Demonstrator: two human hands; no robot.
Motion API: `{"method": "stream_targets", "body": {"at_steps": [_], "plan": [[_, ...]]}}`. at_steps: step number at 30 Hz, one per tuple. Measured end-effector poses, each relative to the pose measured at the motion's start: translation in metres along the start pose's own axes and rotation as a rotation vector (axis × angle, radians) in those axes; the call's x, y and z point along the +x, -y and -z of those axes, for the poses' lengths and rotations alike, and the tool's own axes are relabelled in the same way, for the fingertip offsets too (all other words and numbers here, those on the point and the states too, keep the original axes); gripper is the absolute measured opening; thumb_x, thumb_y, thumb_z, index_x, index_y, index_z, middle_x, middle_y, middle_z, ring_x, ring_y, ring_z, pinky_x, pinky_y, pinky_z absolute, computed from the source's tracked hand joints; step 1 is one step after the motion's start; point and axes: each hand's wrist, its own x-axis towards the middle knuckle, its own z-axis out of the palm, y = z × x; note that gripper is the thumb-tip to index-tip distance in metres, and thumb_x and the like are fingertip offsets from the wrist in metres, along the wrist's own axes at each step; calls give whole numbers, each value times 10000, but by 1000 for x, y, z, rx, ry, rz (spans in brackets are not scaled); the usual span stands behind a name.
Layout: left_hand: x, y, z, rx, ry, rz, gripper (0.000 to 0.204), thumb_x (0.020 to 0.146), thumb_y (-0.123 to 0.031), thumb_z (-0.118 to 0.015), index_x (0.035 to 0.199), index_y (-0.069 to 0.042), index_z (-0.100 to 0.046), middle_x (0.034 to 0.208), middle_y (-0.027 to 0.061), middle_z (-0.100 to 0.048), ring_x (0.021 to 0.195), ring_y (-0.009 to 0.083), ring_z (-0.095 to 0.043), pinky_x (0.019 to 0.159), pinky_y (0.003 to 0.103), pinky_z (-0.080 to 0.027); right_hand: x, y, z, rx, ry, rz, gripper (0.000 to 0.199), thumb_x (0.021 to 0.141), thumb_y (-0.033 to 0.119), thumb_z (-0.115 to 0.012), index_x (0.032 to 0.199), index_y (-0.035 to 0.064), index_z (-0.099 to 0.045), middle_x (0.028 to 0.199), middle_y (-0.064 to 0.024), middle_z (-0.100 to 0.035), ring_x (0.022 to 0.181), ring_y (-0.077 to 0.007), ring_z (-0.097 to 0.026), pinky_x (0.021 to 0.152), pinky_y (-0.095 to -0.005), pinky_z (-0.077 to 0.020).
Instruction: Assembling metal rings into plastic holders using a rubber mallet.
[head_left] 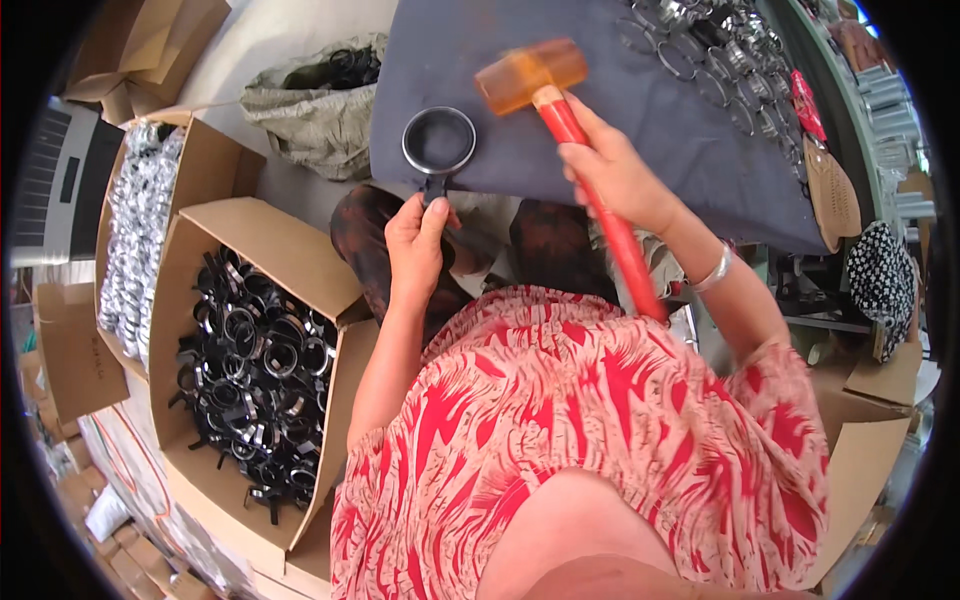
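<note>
Red-patterned cloth on the person's lap sits closest to the lens. Beyond it the left hand (415,245) pinches the short handle of a black ring (439,141), fingers closed on it — the ring itself lies flat just past the fingertips, at the near edge of the grey-covered table (650,110). Right hand (615,175) is wrapped tight round a red-handled mallet (530,75), its amber head raised beside the ring — a cardboard box (255,365) of black rings stands to the left.
</note>
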Motion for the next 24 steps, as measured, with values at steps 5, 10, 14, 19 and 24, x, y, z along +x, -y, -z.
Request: {"method": "stream_targets", "body": {"at_steps": [5, 10, 14, 19, 24], "plan": [[-10, 9, 15, -9, -145, 17, 248, 906, -230, -575, 763, -27, -579, 687, -5, -574, 645, 73, -507, 625, 242, -413, -17, 37, 15, -118, -111, 301, 614, 869, 58, -530, 1430, 73, -281, 924, -63, -583, 483, -100, -454, 479, -230, -440], [2, 14, 12, -117, -153, 2, 213, 873, -189, -590, 728, -32, -598, 646, 11, -578, 634, 76, -517, 595, 256, -411, -10, -34, -13, -697, -169, 771, 668, 835, 30, -510, 1448, 85, -251, 863, -66, -580, 564, -82, -493, 516, -230, -423], [-26, -30, 81, 10, -657, -78, 203, 882, -162, -593, 735, -22, -590, 657, 16, -572, 601, 101, -530, 570, 240, -425, -4, -11, 0, -165, -158, 315, 586, 894, 43, -479, 1441, 110, -281, 1059, -50, -566, 580, -30, -449, 505, -173, -403], [-126, -42, 234, 741, -1247, -98, 251, 833, -228, -644, 751, 10, -650, 614, 5, -591, 545, 99, -493, 528, 265, -412, 21, -13, 38, 88, -303, 286, 518, 942, 124, -468, 1430, 128, -295, 824, -9, -508, 577, -42, -468, 488, -172, -403], [-150, -59, 278, 1502, -1351, 560, 545, 812, -511, -552, 1079, -38, -590, 1091, 193, -605, 1044, 398, -544, 858, 528, -429, 1, -44, 75, 171, -466, 258, 472, 933, 191, -495, 1376, 101, -359, 802, -9, -519, 578, -57, -492, 466, -180, -413]]}}
